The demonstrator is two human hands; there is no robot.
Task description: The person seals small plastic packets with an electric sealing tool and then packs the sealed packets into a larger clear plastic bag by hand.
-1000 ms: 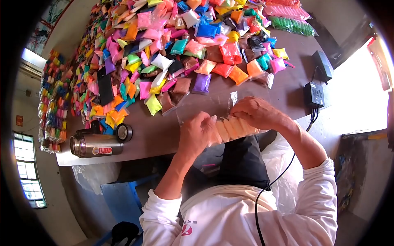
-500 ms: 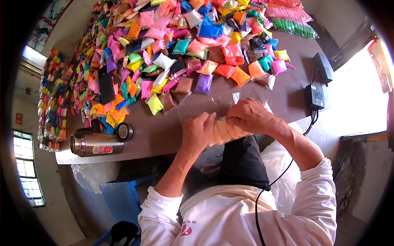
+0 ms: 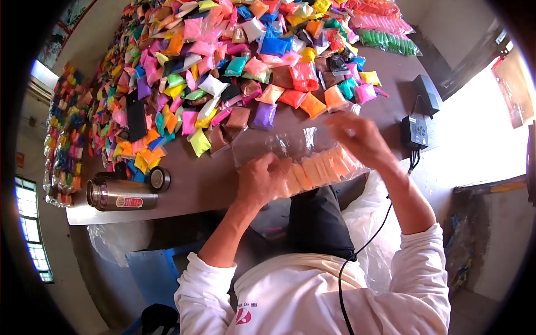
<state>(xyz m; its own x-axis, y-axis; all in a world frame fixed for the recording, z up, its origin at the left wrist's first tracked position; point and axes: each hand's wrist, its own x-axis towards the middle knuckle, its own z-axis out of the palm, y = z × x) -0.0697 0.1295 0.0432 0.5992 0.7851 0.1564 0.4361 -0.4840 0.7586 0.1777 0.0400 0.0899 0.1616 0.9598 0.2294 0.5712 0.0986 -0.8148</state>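
A clear plastic bag (image 3: 319, 168) with a row of several light-orange packets lies at the table's front edge, its empty part spread flat toward the pile. My left hand (image 3: 261, 177) is closed on the left end of the bag, thumb and fingers pressed together. Above the bag's right part my right hand (image 3: 357, 137) is raised, slightly blurred; its fingers are bent, and whether they pinch the film cannot be made out. Small coloured packets (image 3: 273, 46) lie heaped beyond the bag, a purple one (image 3: 264, 115) nearest to it.
A steel flask (image 3: 121, 194) lies on its side at the front left, its lid (image 3: 159, 178) beside it. A black phone (image 3: 135, 116) rests on the pile. Black boxes (image 3: 415, 133) with cables stand at the right edge. Bags of green packets (image 3: 389, 42) lie at the back right.
My right hand has lifted off the bag and moved up and right, uncovering the packets there. My left hand still grips the left end. The whole view has shifted slightly.
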